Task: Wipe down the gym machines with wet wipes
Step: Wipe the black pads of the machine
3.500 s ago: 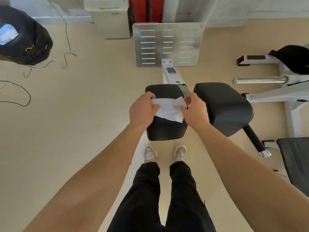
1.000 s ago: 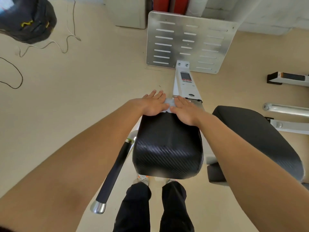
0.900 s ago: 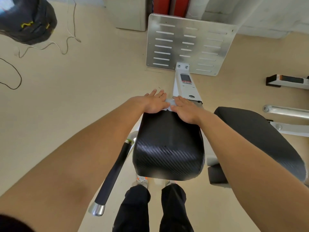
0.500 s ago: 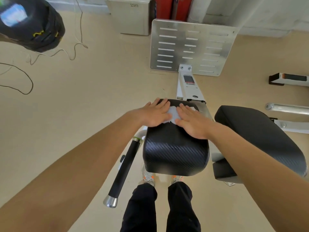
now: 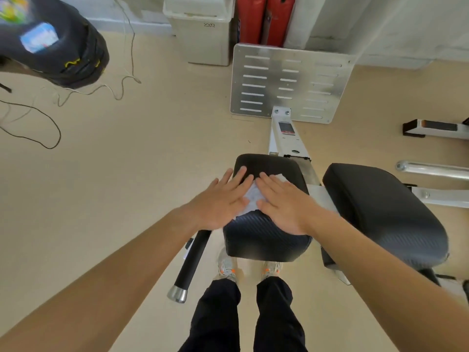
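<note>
Here beige smooth floor [image 5: 127, 174], slotted metal plate [image 5: 289, 82] by wall; black carbon-weave padded bench [image 5: 266, 235], left hand [image 5: 223, 199] and right hand [image 5: 284, 201] flat, fingers straight, pressing crumpled white wet wipe [image 5: 252, 196] on top

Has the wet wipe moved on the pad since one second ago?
Yes. The wet wipe slid from the far edge of the pad toward its middle, away from the metal footplate.
</note>
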Available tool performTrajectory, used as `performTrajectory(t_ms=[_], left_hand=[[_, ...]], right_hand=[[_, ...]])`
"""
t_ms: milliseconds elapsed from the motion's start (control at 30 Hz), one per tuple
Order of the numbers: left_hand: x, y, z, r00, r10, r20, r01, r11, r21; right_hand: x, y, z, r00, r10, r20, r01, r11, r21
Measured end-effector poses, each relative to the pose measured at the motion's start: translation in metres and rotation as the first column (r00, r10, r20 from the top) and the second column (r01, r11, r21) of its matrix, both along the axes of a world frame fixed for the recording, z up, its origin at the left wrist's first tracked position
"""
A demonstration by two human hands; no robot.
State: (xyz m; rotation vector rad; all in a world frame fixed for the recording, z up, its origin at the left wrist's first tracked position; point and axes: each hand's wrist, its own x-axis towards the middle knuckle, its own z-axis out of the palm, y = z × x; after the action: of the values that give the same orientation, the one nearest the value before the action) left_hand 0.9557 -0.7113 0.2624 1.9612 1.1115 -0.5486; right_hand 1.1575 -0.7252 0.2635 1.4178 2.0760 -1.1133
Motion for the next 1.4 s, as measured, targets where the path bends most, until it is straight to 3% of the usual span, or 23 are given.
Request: performTrajectory(t_ms=[100, 167, 267, 433, 500, 600, 667, 800, 1033, 1200, 1400], left_hand=[[0.005, -0.041, 0.020, 0.999, 0.053, -0.004, -0.052, 0.991, 0.122], [0.010, -0.044, 0.018, 0.995, 0.096, -0.034, -0.089, 0.983, 0.158], [0.014, -0.013, -0.003, 0.990, 0.070, -0.125, -0.048, 0.983, 0.175], [0.024, 0.056, -0.035, 0.964, 0.009, -0.267, 0.006, 0.999, 0.053], [0.033, 0.054, -0.026, 0.978, 0.028, -0.207, 0.013, 0.980, 0.196], [0.041, 0.011, 0.001, 0.991, 0.117, 0.060, -0.130, 0.945, 0.299], [0.044, -0.015, 0.015, 0.988, 0.090, 0.123, -0.119, 0.960, 0.253], [0.050, -0.013, 0.017, 0.999, 0.014, 0.029, -0.019, 0.986, 0.165], [0.074, 0.076, -0.038, 0.998, -0.054, -0.022, 0.051, 0.990, -0.133], [0.082, 0.100, -0.079, 0.996, 0.078, 0.034, -0.071, 0.982, -0.175], [0.056, 0.054, -0.035, 0.982, 0.133, 0.135, -0.111, 0.981, -0.158]], right_hand=[[-0.004, -0.043, 0.018, 0.997, 0.009, 0.081, -0.023, 0.983, 0.182], [-0.005, -0.051, 0.019, 0.994, -0.023, 0.106, 0.001, 0.980, 0.199], [0.002, -0.021, -0.001, 0.993, -0.075, 0.093, 0.065, 0.992, 0.112], [0.010, 0.032, -0.032, 0.988, -0.119, 0.095, 0.125, 0.991, -0.058], [0.011, 0.024, -0.027, 0.986, -0.139, 0.091, 0.143, 0.989, -0.034], [0.017, -0.006, -0.012, 0.975, -0.215, 0.064, 0.213, 0.976, 0.037], [0.022, -0.024, -0.003, 0.963, -0.261, 0.063, 0.254, 0.963, 0.093], [0.032, -0.034, 0.000, 0.959, -0.275, 0.075, 0.267, 0.958, 0.104], [0.054, 0.049, -0.057, 0.947, -0.314, 0.061, 0.320, 0.937, -0.143], [0.058, 0.078, -0.085, 0.923, -0.383, 0.044, 0.384, 0.900, -0.207], [0.056, 0.030, -0.036, 0.946, -0.325, 0.000, 0.322, 0.937, -0.135]])
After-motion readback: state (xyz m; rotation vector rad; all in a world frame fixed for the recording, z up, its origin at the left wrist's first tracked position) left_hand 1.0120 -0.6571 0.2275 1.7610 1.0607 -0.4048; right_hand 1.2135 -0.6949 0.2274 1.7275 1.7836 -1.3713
